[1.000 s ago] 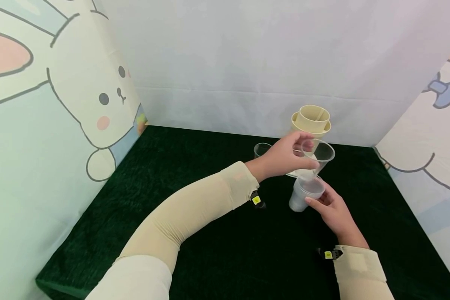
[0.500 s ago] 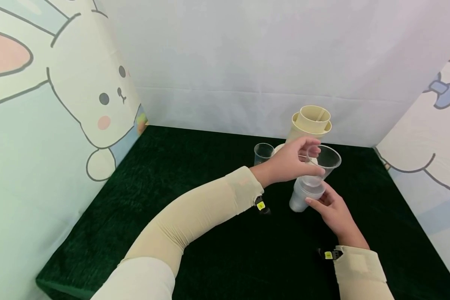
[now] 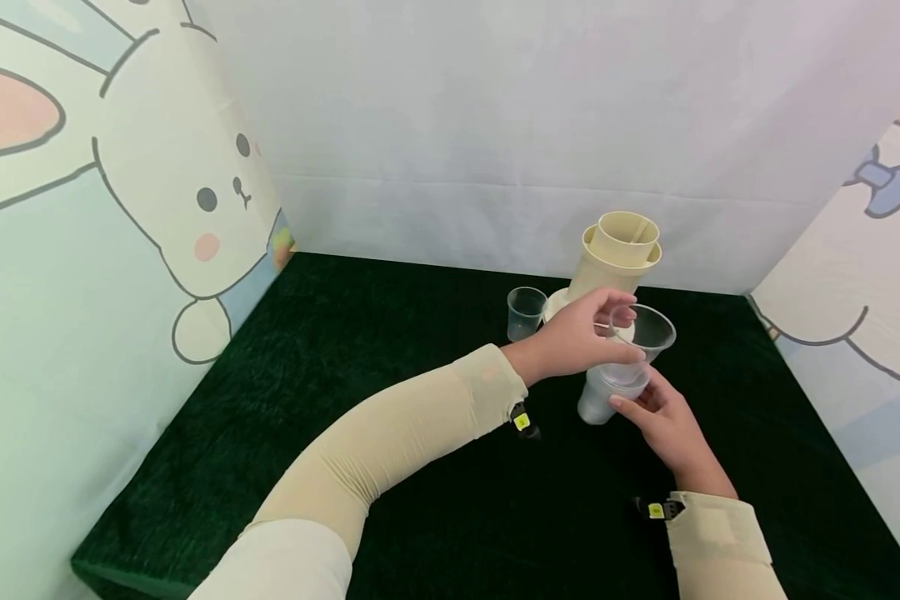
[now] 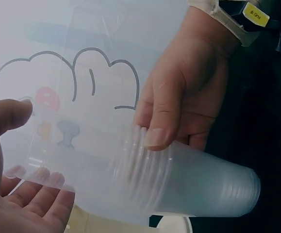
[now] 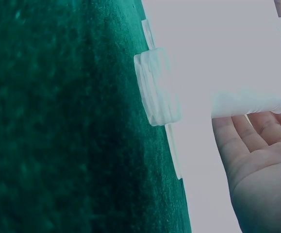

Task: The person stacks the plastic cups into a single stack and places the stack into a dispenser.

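Observation:
My left hand (image 3: 576,335) holds a clear plastic cup (image 3: 654,335) by its side, thumb in front and fingers behind. The cup's lower end overlaps the mouth of a stack of clear plastic cups (image 3: 598,402). Around the upper right side of that stack curls my right hand (image 3: 663,421). The stack (image 4: 203,184) shows several close rims in the left wrist view, with the right thumb (image 4: 159,131) lying on them. There the left fingers (image 4: 38,189) support the held cup's wall. Only part of a hand (image 5: 266,155) shows in the right wrist view.
A single clear cup (image 3: 525,317) stands upright left of the hands. Behind them is a cream cylindrical stand (image 3: 607,271) with a smaller tube on top and a round base (image 3: 557,305). Dark green cloth (image 3: 450,500) covers the table, with a pale wall (image 3: 450,125) behind.
My left hand has come down and slightly right, bringing its cup lower at the mouth of the stack. The lone cup has come into fuller view; the right hand has stayed put.

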